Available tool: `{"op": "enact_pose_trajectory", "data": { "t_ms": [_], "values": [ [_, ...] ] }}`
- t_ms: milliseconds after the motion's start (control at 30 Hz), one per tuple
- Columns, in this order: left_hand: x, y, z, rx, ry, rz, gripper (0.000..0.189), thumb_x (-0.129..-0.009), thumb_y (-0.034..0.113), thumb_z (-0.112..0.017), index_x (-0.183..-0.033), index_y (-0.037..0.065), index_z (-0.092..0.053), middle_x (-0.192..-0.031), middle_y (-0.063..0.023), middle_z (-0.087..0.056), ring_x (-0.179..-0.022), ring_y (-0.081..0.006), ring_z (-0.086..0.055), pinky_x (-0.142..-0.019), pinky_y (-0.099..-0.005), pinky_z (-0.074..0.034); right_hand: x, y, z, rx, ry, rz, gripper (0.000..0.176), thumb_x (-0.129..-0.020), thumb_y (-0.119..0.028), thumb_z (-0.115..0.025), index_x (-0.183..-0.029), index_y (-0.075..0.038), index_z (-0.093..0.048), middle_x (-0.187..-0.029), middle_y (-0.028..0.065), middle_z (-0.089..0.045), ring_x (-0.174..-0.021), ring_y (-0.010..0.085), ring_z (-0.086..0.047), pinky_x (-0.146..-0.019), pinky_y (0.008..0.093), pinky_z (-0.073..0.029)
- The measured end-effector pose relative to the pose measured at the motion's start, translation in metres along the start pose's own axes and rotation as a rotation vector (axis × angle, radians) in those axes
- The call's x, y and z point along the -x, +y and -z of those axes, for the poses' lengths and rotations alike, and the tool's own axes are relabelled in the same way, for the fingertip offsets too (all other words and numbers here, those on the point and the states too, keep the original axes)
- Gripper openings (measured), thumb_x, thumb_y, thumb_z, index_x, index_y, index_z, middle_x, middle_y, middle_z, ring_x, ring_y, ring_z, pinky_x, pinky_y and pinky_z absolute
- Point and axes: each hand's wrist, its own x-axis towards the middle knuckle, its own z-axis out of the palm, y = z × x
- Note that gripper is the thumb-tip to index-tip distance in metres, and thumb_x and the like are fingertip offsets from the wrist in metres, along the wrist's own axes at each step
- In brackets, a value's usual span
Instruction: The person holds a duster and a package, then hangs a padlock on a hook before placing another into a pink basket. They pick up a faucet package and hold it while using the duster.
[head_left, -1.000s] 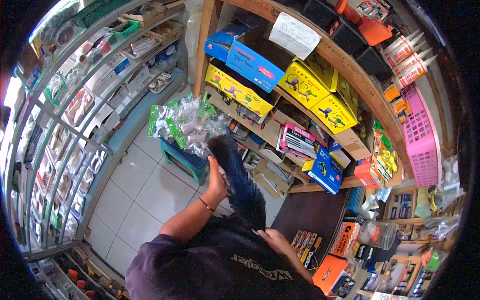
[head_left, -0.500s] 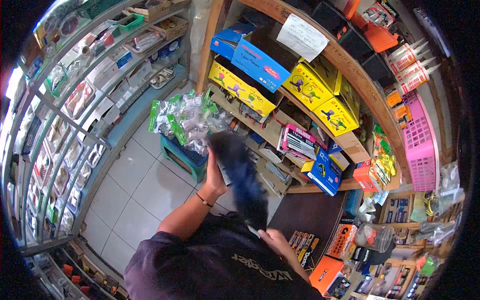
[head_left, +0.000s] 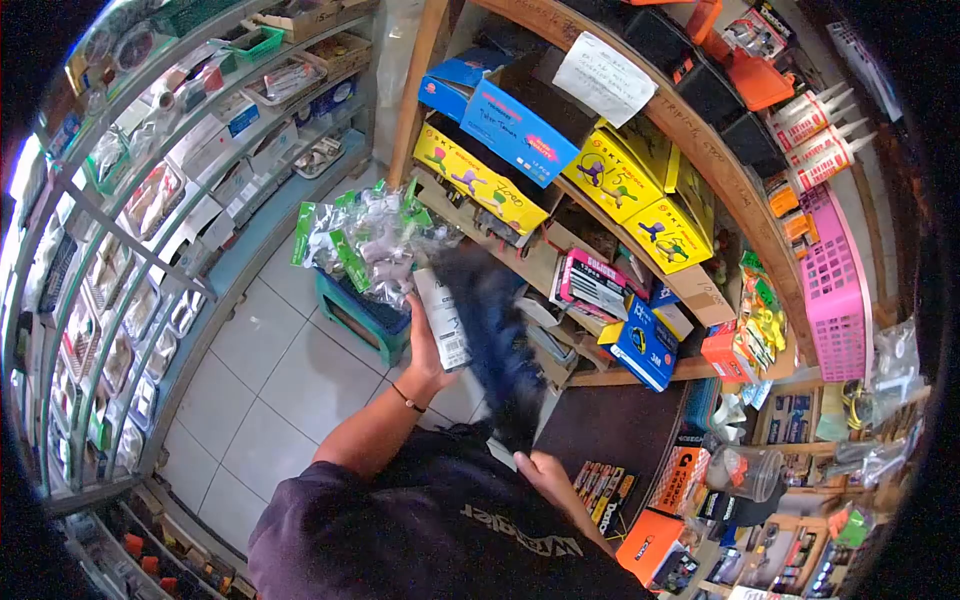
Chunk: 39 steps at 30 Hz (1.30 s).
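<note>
My left hand [head_left: 426,352] grips a white box [head_left: 443,322] with printing and a barcode by its left edge, over the tiled floor. Right beside the box, a dark blue-black feather duster [head_left: 488,340] slants down toward my body and overlaps the box's edge in this view. Its bristles are smeared by motion. At the duster's lower end, my right hand [head_left: 548,476] is closed around the handle, which is mostly hidden. Beyond my left hand, clear plastic packets with green labels [head_left: 368,240] are heaped on a green stool [head_left: 362,318].
A wooden shelf on the right holds blue cartons [head_left: 520,128], yellow cartons [head_left: 480,180] and a blue 3M box [head_left: 642,345]. Glass display shelves [head_left: 215,285] curve along the left. A pink basket [head_left: 836,290] stands far right, and an orange box [head_left: 650,548] sits near my right arm.
The white box, mostly covered by the duster before, now shows its broad printed face. The duster has shifted slightly to the right, and my right hand has moved a little.
</note>
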Motion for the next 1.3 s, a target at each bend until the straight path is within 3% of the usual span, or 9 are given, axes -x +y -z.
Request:
{"op": "enact_pose_trajectory", "data": {
  "t_ms": [100, 433, 633, 700, 867, 1000, 1133, 1267, 1300],
  "values": [
    [0.005, -0.005, 0.011, -0.460, 0.235, 0.000, 0.076, -0.077, 0.066, -0.035, -0.131, 0.013, -0.029, -0.125, -0.0139, -0.043, -0.107, -0.0338, -0.047, -0.090, -0.0524, -0.037, 0.004, -0.015, 0.003, 0.016, -0.028, -0.026, 0.046, -0.086, -0.042, -0.046, -0.074, 0.002, -0.051, -0.061, 0.0125, -0.047, -0.056, 0.0215, -0.044, -0.056, 0.0339, -0.039],
    [-0.001, -0.002, 0.027, -0.275, 0.040, 0.001, 0.069, -0.080, 0.060, -0.035, -0.133, 0.016, -0.025, -0.134, -0.0136, -0.030, -0.114, -0.0378, -0.039, -0.091, -0.0601, -0.031, -0.004, -0.009, 0.002, -0.031, 0.064, -0.103, 0.046, -0.086, -0.040, -0.046, -0.075, 0.004, -0.054, -0.063, 0.0120, -0.052, -0.059, 0.0173, -0.049, -0.057, 0.0319, -0.040],
    [-0.009, -0.009, 0.015, -0.478, 0.301, -0.040, 0.070, -0.080, 0.065, -0.030, -0.123, 0.011, -0.039, -0.112, -0.0111, -0.052, -0.096, -0.0230, -0.055, -0.080, -0.0379, -0.048, -0.002, -0.017, 0.013, -0.050, 0.000, -0.047, 0.045, -0.086, -0.039, -0.045, -0.077, 0.004, -0.054, -0.062, 0.0106, -0.052, -0.060, 0.0155, -0.049, -0.057, 0.0309, -0.040],
    [-0.008, 0.017, 0.079, -0.047, -0.223, 0.082, 0.064, -0.081, 0.058, -0.037, -0.128, 0.015, -0.033, -0.125, -0.0154, -0.042, -0.106, -0.0345, -0.047, -0.083, -0.0520, -0.043, -0.005, -0.011, 0.013, -0.043, 0.022, -0.075, 0.045, -0.086, -0.039, -0.045, -0.077, 0.004, -0.054, -0.062, 0.0101, -0.051, -0.059, 0.0151, -0.048, -0.056, 0.0308, -0.040],
    [-0.020, -0.033, -0.017, -0.608, 0.453, -0.037, 0.072, -0.076, 0.070, -0.030, -0.116, 0.012, -0.045, -0.100, -0.0067, -0.055, -0.090, -0.0165, -0.057, -0.072, -0.0327, -0.049, -0.013, 0.012, 0.017, 0.043, -0.125, 0.003, 0.045, -0.086, -0.039, -0.045, -0.077, 0.004, -0.053, -0.062, 0.0091, -0.051, -0.059, 0.0143, -0.047, -0.056, 0.0305, -0.039],
    [-0.021, 0.000, 0.071, -0.190, -0.189, 0.054, 0.076, -0.078, 0.067, -0.029, -0.130, 0.011, -0.031, -0.131, -0.0136, -0.035, -0.117, -0.0237, -0.039, -0.092, -0.0398, -0.038, -0.014, 0.010, 0.029, -0.032, -0.043, -0.091, 0.046, -0.086, -0.041, -0.045, -0.076, 0.004, -0.052, -0.062, 0.0080, -0.051, -0.058, 0.0139, -0.046, -0.056, 0.0297, -0.038],
    [-0.028, -0.032, 0.055, -0.565, 0.229, -0.027, 0.071, -0.080, 0.062, -0.032, -0.134, 0.016, -0.022, -0.131, -0.0140, -0.036, -0.113, -0.0393, -0.039, -0.088, -0.0587, -0.035, -0.017, 0.025, 0.039, -0.052, -0.027, -0.001, 0.044, -0.087, -0.038, -0.044, -0.076, 0.003, -0.053, -0.065, 0.0088, -0.052, -0.060, 0.0153, -0.047, -0.059, 0.0299, -0.039],
    [-0.050, -0.055, 0.034, -0.591, 0.474, -0.203, 0.079, -0.073, 0.070, -0.035, -0.127, 0.012, -0.036, -0.123, -0.0135, -0.044, -0.110, -0.0353, -0.043, -0.088, -0.0478, -0.039, -0.031, 0.055, 0.055, -0.085, -0.021, 0.004, 0.043, -0.087, -0.038, -0.045, -0.080, 0.004, -0.052, -0.068, 0.0169, -0.054, -0.063, 0.0258, -0.052, -0.062, 0.0354, -0.041],
    [-0.051, -0.062, 0.039, -0.383, 0.219, -0.055, 0.072, -0.078, 0.064, -0.035, -0.128, 0.012, -0.034, -0.125, -0.0131, -0.043, -0.110, -0.0335, -0.043, -0.089, -0.0501, -0.038, -0.036, 0.066, 0.061, 0.072, -0.139, 0.052, 0.045, -0.086, -0.041, -0.045, -0.082, 0.003, -0.052, -0.067, 0.0195, -0.053, -0.064, 0.0315, -0.054, -0.062, 0.0382, -0.041]
  ]
}}
